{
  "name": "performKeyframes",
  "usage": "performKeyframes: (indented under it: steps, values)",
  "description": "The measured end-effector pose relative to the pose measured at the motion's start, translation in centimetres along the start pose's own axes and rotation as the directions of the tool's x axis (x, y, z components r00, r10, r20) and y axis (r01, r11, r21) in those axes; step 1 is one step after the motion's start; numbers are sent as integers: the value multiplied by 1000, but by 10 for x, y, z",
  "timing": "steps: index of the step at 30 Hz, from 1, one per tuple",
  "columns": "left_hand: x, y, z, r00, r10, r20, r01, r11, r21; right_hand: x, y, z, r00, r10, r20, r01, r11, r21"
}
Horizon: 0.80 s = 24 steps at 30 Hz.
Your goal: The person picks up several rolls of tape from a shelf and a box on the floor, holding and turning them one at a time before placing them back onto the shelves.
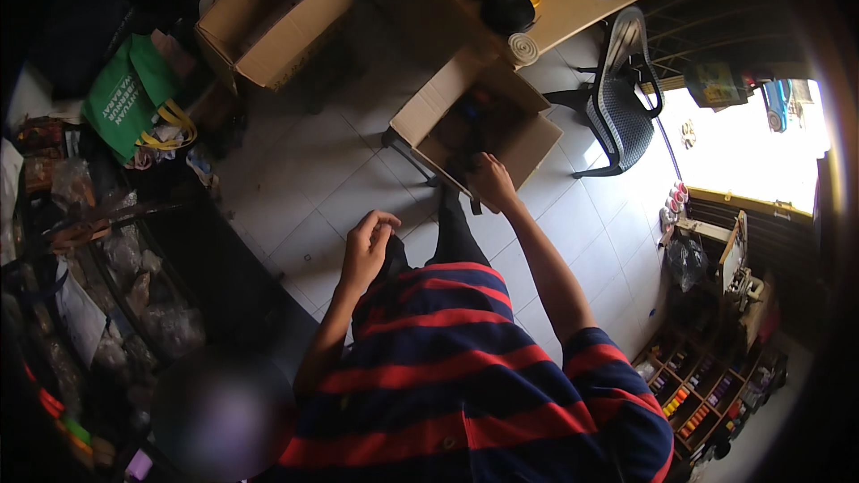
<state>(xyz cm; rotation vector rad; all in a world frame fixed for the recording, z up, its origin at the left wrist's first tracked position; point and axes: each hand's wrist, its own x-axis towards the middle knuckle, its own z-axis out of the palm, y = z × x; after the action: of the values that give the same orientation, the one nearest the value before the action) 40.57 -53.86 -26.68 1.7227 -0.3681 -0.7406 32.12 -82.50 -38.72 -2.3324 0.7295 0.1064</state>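
Observation:
An open cardboard box stands in front of me with its flaps up, dark items lying in its shadowed inside. My right hand is at the box's near edge, its fingers closed. Something dark shows beside those fingers, and a dark strip hangs just under them; what it is I cannot make out. My left hand hovers above my left leg, away from the box. Its fingers are loosely bent, thumb apart, with nothing visible in them.
Beyond the box is a wooden table with round dark lids. A black chair stands to the right. A second cardboard box is at the far left, near a green bag. Plastic-wrapped goods line the left; a thread rack is lower right.

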Motion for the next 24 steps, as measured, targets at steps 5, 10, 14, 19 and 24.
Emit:
performKeyframes:
  steps: [5, 10, 14, 19, 24]
  values:
    - [9, -6, 44, 971, -177, -160, 173, 984, -38, 88, 49, 55, 980, 98, 173, -57, 972, -229]
    - [10, -23, 102, 865, -417, -281, 363, 904, -224, 149, 93, 110, 923, 105, 371, 66, 905, -420]
    - [12, -18, 136, 838, -468, -282, 405, 879, -253, 168, 105, 135, 944, 118, 309, 58, 861, -505]
    - [12, -4, 146, 792, -501, -349, 459, 865, -202, 168, 83, 114, 946, 86, 313, 93, 852, -516]
    - [5, 0, 147, 728, -562, -393, 492, 827, -272, 181, 88, 118, 904, 120, 411, 167, 786, -596]
